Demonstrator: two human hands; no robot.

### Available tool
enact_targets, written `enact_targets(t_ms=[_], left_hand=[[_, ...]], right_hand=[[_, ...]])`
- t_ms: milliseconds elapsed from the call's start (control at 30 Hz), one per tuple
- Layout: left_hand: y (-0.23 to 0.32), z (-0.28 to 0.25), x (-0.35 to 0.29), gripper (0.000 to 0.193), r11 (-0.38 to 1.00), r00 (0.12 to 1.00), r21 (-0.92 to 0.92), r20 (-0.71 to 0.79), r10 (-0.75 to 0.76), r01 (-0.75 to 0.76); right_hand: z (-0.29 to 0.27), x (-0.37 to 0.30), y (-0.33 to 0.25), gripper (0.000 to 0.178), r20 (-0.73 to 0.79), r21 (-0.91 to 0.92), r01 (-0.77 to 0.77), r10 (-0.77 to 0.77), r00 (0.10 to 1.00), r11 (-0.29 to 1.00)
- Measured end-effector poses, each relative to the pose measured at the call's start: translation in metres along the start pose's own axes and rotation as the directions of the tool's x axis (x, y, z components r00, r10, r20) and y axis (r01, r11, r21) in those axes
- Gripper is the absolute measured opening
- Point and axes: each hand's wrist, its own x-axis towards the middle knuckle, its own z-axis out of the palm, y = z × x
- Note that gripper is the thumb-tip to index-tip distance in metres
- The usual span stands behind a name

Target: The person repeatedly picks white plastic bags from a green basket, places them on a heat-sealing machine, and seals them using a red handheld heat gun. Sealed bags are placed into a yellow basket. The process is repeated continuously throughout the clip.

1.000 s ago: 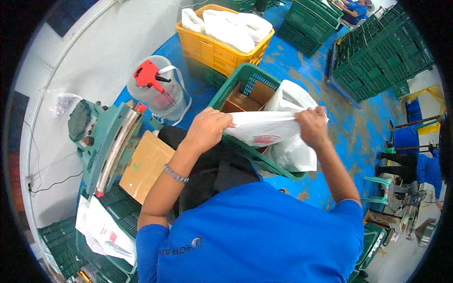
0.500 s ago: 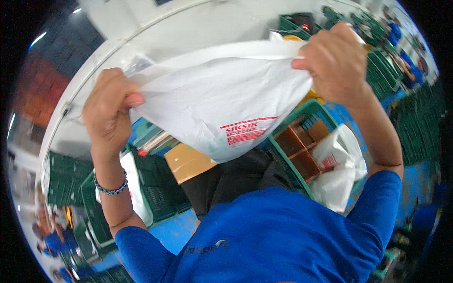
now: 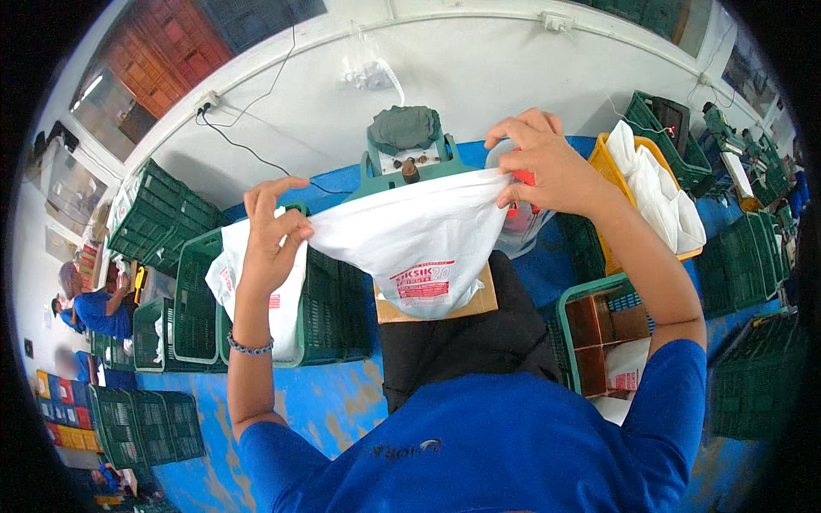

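Hands up at chest height, both pinching the top edge of a white plastic bag [image 3: 419,244] w/ red print. Left hand [image 3: 269,244] has thumb and fingers closed on the bag's left corner; right hand [image 3: 543,167] nips the right corner, remaining fingers fanned out. Bag hangs stretched between them, sagging to a point over a brown cardboard sheet [image 3: 436,303] on the person's lap.

Right behind the bag sits a green sealing machine [image 3: 406,150] against the white wall, cable running off to a socket. Green crate [image 3: 329,303] w/ more white bags draped on its rim stands at the left, yellow basket [image 3: 620,184] of white bags at the right, another green crate [image 3: 599,338] w/ brown cartons below it. Other workers in blue sit far left.

Risks, imo: grip is only fingertip-deep on thin, slick film, so a tug sideways could slip a corner free and the bag would drop onto the lap. Pulling too hard apart might stretch or tear the rim. Bag mouth also hangs close to the machine, so it could snag there.
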Motion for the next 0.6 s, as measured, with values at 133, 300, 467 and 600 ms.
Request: enact_targets(t_ms=[133, 300, 467, 600], left_hand=[[0.009, 0.005, 0.000, 0.016, 0.965, 0.975, -0.141, 0.065, -0.213, 0.221], [0.010, -0.005, 0.014, 0.013, 0.967, 0.956, -0.202, -0.216, -0.201, 0.158], [0.007, 0.028, 0.014, 0.034, 0.804, 0.847, -0.526, -0.260, -0.464, 0.279], [0.007, 0.058, 0.000, 0.032, 0.653, 0.806, -0.639, -0.085, -0.585, 0.407]], right_hand=[[-0.005, -0.002, -0.010, 0.028, 0.354, 0.104, -0.344, 0.288, 0.890, 0.933], [-0.041, 0.003, -0.018, 0.022, 0.198, 0.329, -0.421, 0.375, 0.906, 0.845], [-0.016, -0.005, -0.007, 0.028, 0.141, 0.607, -0.505, 0.543, 0.828, 0.614], [0.034, -0.028, -0.006, 0.043, 0.183, 0.724, -0.569, 0.686, 0.704, 0.390]])
